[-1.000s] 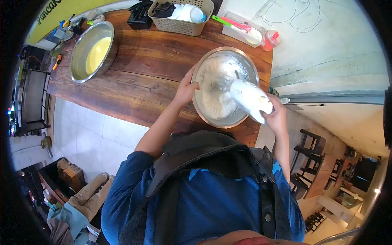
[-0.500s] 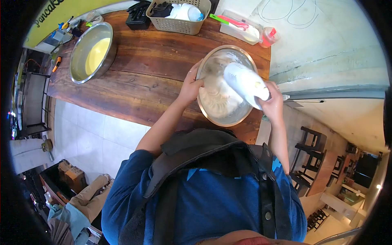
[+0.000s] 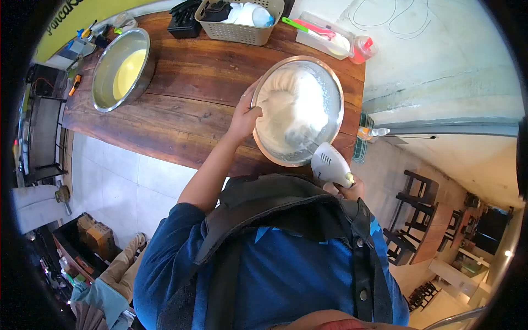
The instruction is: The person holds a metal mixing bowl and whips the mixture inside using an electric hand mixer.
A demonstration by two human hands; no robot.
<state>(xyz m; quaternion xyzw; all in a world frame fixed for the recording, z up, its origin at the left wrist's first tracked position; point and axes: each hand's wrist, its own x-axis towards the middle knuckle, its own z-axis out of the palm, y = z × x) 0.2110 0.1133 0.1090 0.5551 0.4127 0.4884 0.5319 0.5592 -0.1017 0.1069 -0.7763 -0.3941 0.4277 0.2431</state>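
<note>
A steel mixing bowl (image 3: 336, 93) stands on the wooden table, with pale, frothy batter (image 3: 278, 118) and ridges in it. My left hand (image 3: 243, 116) grips the bowl's left rim, thumb on the inside. A white electric hand mixer (image 3: 330, 164) is in my right hand (image 3: 351, 190), which is closed round its handle at the bowl's near right edge. The beaters dip into the batter near the front of the bowl and look blurred. Part of my right hand is hidden behind the mixer.
On the wooden table (image 3: 187, 121), a second steel bowl (image 3: 144, 71) holds yellow mixture at the left. Along the back are a woven plastic basket (image 3: 234, 32), a clear container (image 3: 324, 44) with spatulas, and a red-capped jar (image 3: 363, 49). A person's legs (image 3: 125, 264) show lower left.
The mixer has swung from the bowl's right side down to its near edge, closer to my body. The bowl has shifted slightly left, my left hand still on its rim.
</note>
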